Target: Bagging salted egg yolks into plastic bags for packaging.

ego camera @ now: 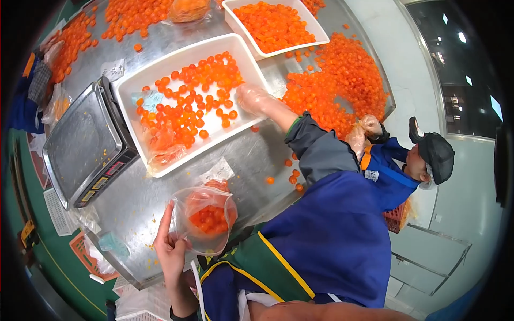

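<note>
My right hand, in a clear plastic glove, reaches over the near right wall of a white plastic tub to its round orange pieces, which look like egg yolks. Whether its fingers hold any cannot be told. My bare left hand grips the rim of an open clear plastic bag by its left edge. Orange pieces lie inside the bag, near the table's front edge. A crumpled plastic bag and a bluish slip are in the tub.
A weighing scale stands left of the tub on the steel table. A second white tub holds more orange pieces. Large heaps lie at the right. A co-worker stands there with gloved hands at the heap; another is at the far left.
</note>
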Available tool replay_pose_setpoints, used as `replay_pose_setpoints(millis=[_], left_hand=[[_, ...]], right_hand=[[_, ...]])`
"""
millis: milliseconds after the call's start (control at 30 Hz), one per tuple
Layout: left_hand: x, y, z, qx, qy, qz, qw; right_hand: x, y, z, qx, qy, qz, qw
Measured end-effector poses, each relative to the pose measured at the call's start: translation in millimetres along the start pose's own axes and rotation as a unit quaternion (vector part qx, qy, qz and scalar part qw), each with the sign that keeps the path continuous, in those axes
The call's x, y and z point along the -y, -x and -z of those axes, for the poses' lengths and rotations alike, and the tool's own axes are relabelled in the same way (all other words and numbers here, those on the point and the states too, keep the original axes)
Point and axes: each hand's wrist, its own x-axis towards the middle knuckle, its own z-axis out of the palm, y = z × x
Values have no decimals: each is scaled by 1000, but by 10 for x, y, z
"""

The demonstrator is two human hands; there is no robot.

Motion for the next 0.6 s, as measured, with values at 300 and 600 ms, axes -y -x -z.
replay_pose_setpoints(millis=[300,600], left_hand=[[-32,-39,-32,21,18,10,1000],[-34,-30,-37,17,15,10,1000]], right_hand=[[618,-26,-98,-1,-403,46,914],[691,-270,-311,-142,-55,302,941]])
